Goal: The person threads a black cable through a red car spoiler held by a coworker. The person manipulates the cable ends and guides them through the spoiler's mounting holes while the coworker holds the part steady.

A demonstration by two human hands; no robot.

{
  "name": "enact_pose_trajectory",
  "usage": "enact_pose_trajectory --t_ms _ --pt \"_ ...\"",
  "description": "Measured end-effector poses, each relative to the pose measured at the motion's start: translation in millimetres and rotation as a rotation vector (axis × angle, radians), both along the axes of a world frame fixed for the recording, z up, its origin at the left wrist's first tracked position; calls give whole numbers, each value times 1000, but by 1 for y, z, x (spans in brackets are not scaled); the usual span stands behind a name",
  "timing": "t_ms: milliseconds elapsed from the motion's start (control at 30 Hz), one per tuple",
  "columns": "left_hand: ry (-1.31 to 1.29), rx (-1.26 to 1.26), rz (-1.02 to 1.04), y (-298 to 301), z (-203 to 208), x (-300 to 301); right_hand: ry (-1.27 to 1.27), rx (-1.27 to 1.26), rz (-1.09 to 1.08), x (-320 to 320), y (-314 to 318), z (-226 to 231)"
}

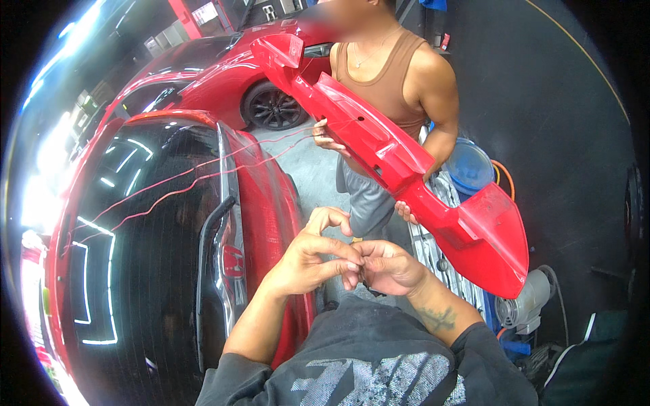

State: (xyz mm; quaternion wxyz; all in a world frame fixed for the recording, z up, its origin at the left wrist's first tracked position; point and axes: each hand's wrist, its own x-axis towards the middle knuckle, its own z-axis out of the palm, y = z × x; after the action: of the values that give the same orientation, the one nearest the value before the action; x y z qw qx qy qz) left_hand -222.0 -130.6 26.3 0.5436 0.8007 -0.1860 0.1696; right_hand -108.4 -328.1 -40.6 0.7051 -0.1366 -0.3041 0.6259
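The person's left hand and right hand meet fingertip to fingertip just beside the rear edge of the glossy red car, their fingers drawn narrow and pinched together around something too small and too blurred to make out; it may be the end of the thin pale wire, but the join cannot be seen. That wire runs as two strands with its long axis from the lower left of the dark tinted rear window, rising toward the upper right across the glass and the red body edge, to the co-worker's hand. The co-worker, in a brown sleeveless top, holds a long red plastic spoiler wing slanting from upper left to lower right, its upturned ends pointing away at each tip. A second red car stands behind. A blue bucket is partly hidden by the wing, and the picture's rim falls into darkness.
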Motion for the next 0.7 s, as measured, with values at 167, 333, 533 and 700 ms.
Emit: enact_pose_trajectory --t_ms 167,333,533,700 --pt "-50 -39 -40 40 -5 15 -60 9 -27 9 38 -2" --pt "6 77 113 81 23 36 10 -45 -172 20 56 1" --pt "-175 677 737 122 61 124 -115 -249 -579 71 77 11" --pt "74 857 727 150 25 206 -132 -316 -761 118 124 11"
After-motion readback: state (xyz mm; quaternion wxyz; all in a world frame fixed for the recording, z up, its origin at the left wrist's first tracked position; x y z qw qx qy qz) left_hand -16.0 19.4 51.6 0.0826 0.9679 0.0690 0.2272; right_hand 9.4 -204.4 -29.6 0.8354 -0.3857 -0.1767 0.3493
